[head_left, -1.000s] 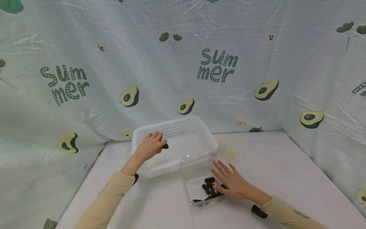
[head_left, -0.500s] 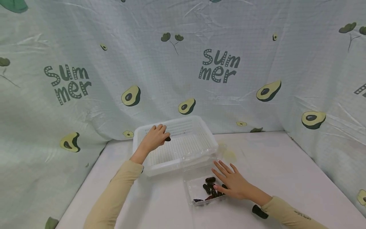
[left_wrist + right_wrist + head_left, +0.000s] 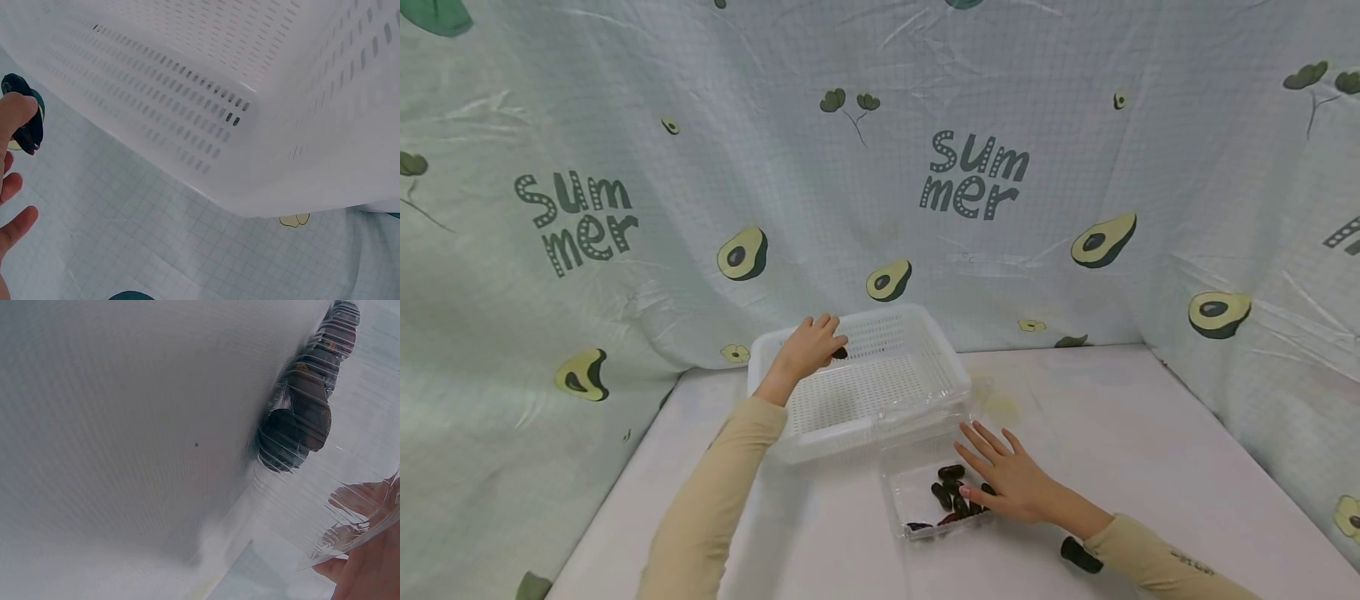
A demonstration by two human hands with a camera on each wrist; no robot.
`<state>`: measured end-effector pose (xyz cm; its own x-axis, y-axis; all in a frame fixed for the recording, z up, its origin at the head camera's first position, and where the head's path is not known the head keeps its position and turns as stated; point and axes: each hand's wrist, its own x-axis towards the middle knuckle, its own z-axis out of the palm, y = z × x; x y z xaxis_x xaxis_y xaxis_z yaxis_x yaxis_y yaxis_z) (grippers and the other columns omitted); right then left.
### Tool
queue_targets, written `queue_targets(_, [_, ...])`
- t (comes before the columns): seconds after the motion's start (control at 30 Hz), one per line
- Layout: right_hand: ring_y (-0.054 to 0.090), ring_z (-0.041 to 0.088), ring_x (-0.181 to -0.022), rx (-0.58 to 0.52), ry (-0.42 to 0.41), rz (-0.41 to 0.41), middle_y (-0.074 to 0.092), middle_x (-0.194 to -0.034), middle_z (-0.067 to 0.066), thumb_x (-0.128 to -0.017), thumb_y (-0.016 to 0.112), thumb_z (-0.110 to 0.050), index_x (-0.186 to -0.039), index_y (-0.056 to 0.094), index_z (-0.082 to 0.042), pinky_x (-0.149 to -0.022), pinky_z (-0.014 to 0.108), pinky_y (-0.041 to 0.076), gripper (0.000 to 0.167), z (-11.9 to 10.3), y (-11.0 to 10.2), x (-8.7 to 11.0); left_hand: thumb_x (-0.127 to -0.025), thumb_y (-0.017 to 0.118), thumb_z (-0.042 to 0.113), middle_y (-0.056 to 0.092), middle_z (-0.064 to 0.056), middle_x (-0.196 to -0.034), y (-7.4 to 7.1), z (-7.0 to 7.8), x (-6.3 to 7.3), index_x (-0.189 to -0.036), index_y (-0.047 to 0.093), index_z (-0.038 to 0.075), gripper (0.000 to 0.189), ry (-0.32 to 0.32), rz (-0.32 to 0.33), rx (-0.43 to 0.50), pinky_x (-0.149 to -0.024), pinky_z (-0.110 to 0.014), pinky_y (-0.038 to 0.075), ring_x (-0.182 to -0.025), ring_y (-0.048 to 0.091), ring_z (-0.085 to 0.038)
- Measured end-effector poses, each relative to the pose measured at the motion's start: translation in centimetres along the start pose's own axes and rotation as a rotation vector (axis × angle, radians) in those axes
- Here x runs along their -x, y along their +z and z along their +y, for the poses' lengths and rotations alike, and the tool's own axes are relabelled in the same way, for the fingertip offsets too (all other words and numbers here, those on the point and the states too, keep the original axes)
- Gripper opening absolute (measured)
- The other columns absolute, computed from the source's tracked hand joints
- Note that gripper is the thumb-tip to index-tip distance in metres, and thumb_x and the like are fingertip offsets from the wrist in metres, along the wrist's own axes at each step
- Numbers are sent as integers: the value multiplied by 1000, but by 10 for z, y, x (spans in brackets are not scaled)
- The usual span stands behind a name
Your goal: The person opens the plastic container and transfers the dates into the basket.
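Note:
My left hand (image 3: 808, 348) pinches a dark, shiny oblong fruit (image 3: 31, 128) between thumb and fingers, over the far left part of a white perforated plastic basket (image 3: 865, 392). In the left wrist view the fruit shows a small brownish tip, and the basket's slotted wall lies to the right of it. My right hand (image 3: 1011, 483) has its fingers spread and straight at the right side of a clear plastic box (image 3: 910, 483), the thumb reaching over its edge. Several dark oblong fruits (image 3: 942, 496) lie in the box, partly hidden by the thumb.
The clear box stands close to the basket's near right side, its raised lid (image 3: 921, 412) overlapping the basket rim. A printed cloth (image 3: 970, 275) hangs behind the white table (image 3: 1120, 433) and at both sides. A black wrist device (image 3: 1081, 555) sits under the right forearm.
The left hand has moved forward and slightly right over the basket, carrying the dark fruit toward its far side. The right hand has stayed at the clear box.

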<state>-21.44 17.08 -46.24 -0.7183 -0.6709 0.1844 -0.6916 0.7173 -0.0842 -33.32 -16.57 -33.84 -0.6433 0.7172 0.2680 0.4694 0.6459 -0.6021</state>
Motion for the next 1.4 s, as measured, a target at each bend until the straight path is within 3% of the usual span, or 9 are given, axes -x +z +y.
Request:
queue_targets(0.1, [19,32,-135,6,0,-3,21,-147,14,-89,40,-48,-138,32,-12,-99,61,20,61,-1,-1,0,-73,72,22,54,-11,-102,0,-1,-3,-95,60,16,26,0,-37,-17,-75,-36,46,-92,51,-24])
queue_targets(0.53, [20,32,-135,12,0,-2,21,-147,14,-89,40,-49,-138,32,-12,-99,62,19,62,-5,0,0,-74,71,26,55,-10,-107,2,-1,-2,-99,62,19,28,5,-76,-98,-78,-34,47,-96,52,-24])
queue_targets(0.9, [19,32,-135,9,6,3,22,-147,13,-89,40,-48,-138,32,-12,-99,61,20,62,-8,0,1,-73,71,22,53,-10,-104,12,-5,-2,-97,59,16,28,-20,-55,-73,-78,-37,46,-95,51,-24])
queue_targets(1.13, [18,31,-136,-4,18,-5,21,-147,14,-89,41,-48,-138,32,-12,-99,62,19,62,-10,-2,3,-74,71,25,51,-10,-107,15,-6,-1,-101,53,15,34,-2,-36,-109,-78,-36,46,-97,51,-24])
queue_targets(1.4, [20,31,-135,13,18,7,23,-147,14,-89,41,-49,-138,33,-12,-99,61,21,62,-11,-1,4,-76,69,23,53,-10,-106,13,-3,5,-101,55,15,30,14,-19,-86,-79,-36,47,-98,53,-24])
